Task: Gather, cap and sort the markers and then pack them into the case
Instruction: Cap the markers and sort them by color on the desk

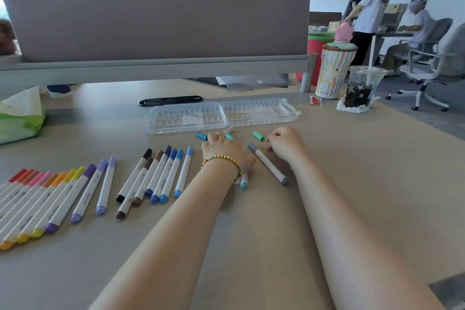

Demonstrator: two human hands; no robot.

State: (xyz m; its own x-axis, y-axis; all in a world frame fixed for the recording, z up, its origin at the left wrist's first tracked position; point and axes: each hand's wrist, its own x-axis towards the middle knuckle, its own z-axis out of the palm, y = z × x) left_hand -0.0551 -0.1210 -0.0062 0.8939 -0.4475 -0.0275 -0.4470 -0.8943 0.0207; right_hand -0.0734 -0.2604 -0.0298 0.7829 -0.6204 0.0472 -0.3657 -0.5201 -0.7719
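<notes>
A clear plastic case (261, 111) lies open and flat at mid-table. Capped markers lie sorted in rows on the left: reds to yellows (37, 199), purples (84, 192), then black, browns and blues (156, 173). My left hand (224, 152) is shut over a few teal markers (243, 184); their ends stick out under the wrist and past the fingers. A blue cap (201, 136) and a pale cap (229, 130) lie by its fingertips. My right hand (286, 145) is curled, fingertips beside a green cap (258, 136). A grey marker (268, 164) lies between the hands.
A black flat object (171, 100) lies behind the case. A striped tumbler (332, 70) and an iced drink cup (362, 88) stand at the back right, a green tissue pack (21, 121) at the left. A grey divider (156, 17) closes off the back. People work beyond.
</notes>
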